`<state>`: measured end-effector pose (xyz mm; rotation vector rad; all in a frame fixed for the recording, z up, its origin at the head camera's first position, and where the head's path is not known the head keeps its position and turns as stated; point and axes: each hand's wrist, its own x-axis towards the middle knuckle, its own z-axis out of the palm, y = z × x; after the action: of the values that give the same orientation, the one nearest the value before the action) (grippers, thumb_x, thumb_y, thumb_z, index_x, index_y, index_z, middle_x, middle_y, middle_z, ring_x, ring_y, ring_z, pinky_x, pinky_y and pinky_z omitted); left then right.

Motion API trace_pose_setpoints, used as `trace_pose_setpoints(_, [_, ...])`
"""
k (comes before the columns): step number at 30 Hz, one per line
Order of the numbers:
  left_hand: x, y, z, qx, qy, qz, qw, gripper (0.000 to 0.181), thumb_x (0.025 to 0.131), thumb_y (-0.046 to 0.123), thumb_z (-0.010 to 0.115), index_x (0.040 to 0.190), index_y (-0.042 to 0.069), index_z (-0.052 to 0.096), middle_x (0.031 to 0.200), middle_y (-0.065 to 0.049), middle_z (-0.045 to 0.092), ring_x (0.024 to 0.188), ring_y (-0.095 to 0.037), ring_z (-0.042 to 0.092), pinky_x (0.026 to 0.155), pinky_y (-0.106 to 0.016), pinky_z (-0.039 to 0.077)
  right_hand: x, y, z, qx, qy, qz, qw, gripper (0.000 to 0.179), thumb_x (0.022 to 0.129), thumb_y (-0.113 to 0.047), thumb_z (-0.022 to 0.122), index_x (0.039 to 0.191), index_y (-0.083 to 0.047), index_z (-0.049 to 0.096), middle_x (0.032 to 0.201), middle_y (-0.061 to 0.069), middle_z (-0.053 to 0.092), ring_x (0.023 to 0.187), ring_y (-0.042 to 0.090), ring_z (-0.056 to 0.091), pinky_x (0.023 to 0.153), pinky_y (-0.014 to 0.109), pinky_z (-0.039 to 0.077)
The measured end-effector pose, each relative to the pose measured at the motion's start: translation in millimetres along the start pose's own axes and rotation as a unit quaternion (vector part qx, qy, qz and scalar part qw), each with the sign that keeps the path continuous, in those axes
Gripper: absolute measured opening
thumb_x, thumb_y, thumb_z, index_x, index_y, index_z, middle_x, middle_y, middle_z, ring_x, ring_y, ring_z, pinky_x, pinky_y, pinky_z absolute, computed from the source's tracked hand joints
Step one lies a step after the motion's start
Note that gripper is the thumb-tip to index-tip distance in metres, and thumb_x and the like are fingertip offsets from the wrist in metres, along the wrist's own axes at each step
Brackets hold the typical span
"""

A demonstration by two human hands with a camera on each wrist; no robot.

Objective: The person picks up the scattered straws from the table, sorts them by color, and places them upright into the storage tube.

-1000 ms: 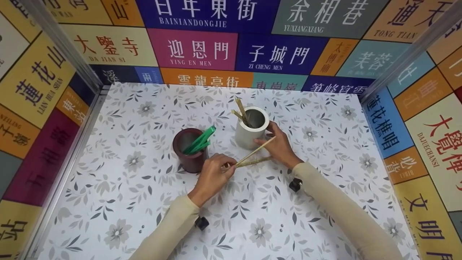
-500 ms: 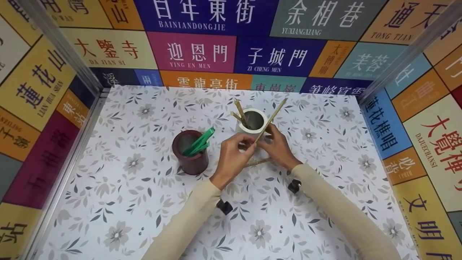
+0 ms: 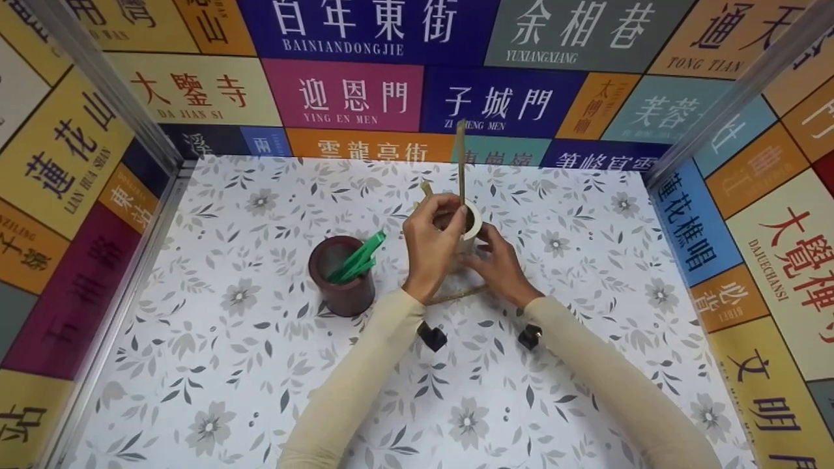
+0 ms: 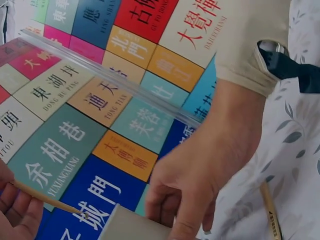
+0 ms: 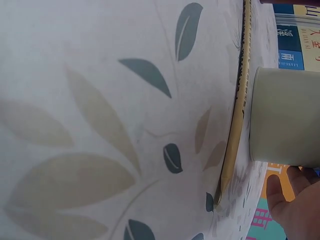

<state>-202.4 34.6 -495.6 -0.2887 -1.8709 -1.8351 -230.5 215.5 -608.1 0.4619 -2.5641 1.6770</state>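
Observation:
My left hand (image 3: 431,244) pinches a thin bamboo stick (image 3: 462,163), which stands upright at the mouth of a white pen cup (image 3: 477,225). The left wrist view shows the same stick (image 4: 50,197) with its end near the cup's rim. My right hand (image 3: 500,264) holds the side of the cup with thumb and fingers curled round it. Another bamboo stick with small dark lettering (image 5: 239,107) lies on the table in front of the cup. Behind my left hand, the top of a further stick (image 3: 426,187) shows at the cup; its lower part is hidden.
A dark maroon pen cup (image 3: 344,293) stands to the left, holding green strips (image 3: 357,259) that lean right. The flower-patterned table (image 3: 215,391) has panels of coloured lettering (image 3: 355,94) at its back and sides.
My left hand has moved up and right from beside the maroon cup to the white cup, turning its stick upright. My right hand has stayed on the white cup.

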Motion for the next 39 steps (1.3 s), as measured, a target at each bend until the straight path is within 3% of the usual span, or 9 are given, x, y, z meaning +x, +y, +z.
trace_pose_setpoints(5, [-1.5,-18.4,6.4,0.008,0.016,0.005,0.9998,0.008,0.101,-0.001,0.077,0.109,-0.004,0.078,0.102,-0.011,0.076,0.091,-0.017,0.079,0.083,-0.031,0.067,-0.5,0,0,0.015,0.003,-0.001,0.9999,0.068,0.095,-0.014,0.089,0.153,-0.002,0.056,0.151,0.020,0.063,0.141,0.036,0.059,0.116,0.055,0.052])
trace_pose_setpoints(10, [-6.9,-34.5,8.1,0.016,0.021,0.001,0.9997,0.009,0.100,-0.003,0.078,0.108,-0.005,0.077,0.102,-0.012,0.075,0.094,-0.018,0.078,0.084,-0.029,0.066,-0.5,-2,0,0.018,-0.001,0.025,0.9995,0.069,0.096,-0.019,0.089,0.155,-0.004,0.055,0.152,0.018,0.062,0.139,0.036,0.060,0.118,0.053,0.051])
trace_pose_setpoints(15, [-10.4,-39.4,2.8,0.049,0.029,0.043,0.9974,0.012,0.097,-0.006,0.080,0.108,-0.004,0.075,0.101,-0.012,0.072,0.091,-0.020,0.073,0.081,-0.033,0.065,0.8,-2,0,0.013,-0.003,0.027,0.9995,0.073,0.095,-0.021,0.091,0.156,-0.005,0.054,0.152,0.017,0.062,0.137,0.034,0.062,0.117,0.050,0.052])
trace_pose_setpoints(18, [-12.3,-37.6,-2.1,0.071,0.036,0.071,0.9943,0.018,0.099,-0.001,0.081,0.116,-0.002,0.076,0.108,-0.011,0.073,0.093,-0.021,0.071,0.081,-0.038,0.063,1.0,-2,0,0.016,-0.002,0.021,0.9997,0.075,0.093,-0.021,0.092,0.156,-0.006,0.054,0.152,0.017,0.063,0.138,0.033,0.062,0.116,0.051,0.052])
trace_pose_setpoints(23, [-21.7,-36.1,-11.7,0.078,0.030,0.090,0.9924,0.042,0.103,0.009,0.079,0.142,-0.003,0.067,0.129,-0.019,0.069,0.115,-0.028,0.071,0.097,-0.043,0.064,-1.4,0,-2,0.004,-0.011,0.009,0.9999,0.077,0.095,-0.026,0.091,0.159,-0.009,0.052,0.153,0.013,0.062,0.142,0.030,0.059,0.116,0.053,0.052])
trace_pose_setpoints(27, [-33.4,-42.9,-20.3,0.056,0.023,0.068,0.9958,0.071,0.102,0.007,0.080,0.162,-0.007,0.045,0.144,-0.022,0.062,0.132,-0.033,0.066,0.111,-0.041,0.058,-2.1,1,-2,-0.003,-0.016,0.003,0.9999,0.078,0.096,-0.027,0.090,0.161,-0.008,0.051,0.155,0.014,0.061,0.142,0.031,0.059,0.116,0.052,0.051])
trace_pose_setpoints(31, [-44.3,-52.5,-27.9,0.034,0.015,0.039,0.9985,0.087,0.100,0.004,0.081,0.170,-0.005,0.030,0.149,-0.020,0.060,0.138,-0.032,0.063,0.114,-0.040,0.056,-1.3,3,-2,0.000,-0.011,0.002,0.9999,0.078,0.095,-0.023,0.091,0.159,-0.004,0.052,0.154,0.017,0.062,0.140,0.034,0.061,0.116,0.052,0.052])
trace_pose_setpoints(35, [-56.8,-62.8,-32.8,0.010,-0.004,0.015,0.9998,0.085,0.099,0.000,0.082,0.169,-0.003,0.034,0.147,-0.020,0.061,0.136,-0.035,0.063,0.112,-0.043,0.057,-1.5,3,-2,0.007,-0.007,0.003,1.0000,0.077,0.094,-0.020,0.092,0.158,-0.003,0.052,0.152,0.018,0.062,0.139,0.036,0.061,0.115,0.054,0.052])
trace_pose_setpoints(39, [-71.3,-74.4,-37.5,-0.021,-0.018,-0.007,0.9996,0.075,0.094,-0.008,0.082,0.160,-0.008,0.045,0.138,-0.027,0.064,0.126,-0.045,0.067,0.104,-0.055,0.061,-2.0,2,-2,0.005,-0.009,0.003,0.9999,0.076,0.095,-0.022,0.090,0.159,-0.004,0.052,0.152,0.017,0.062,0.140,0.035,0.061,0.116,0.053,0.052])
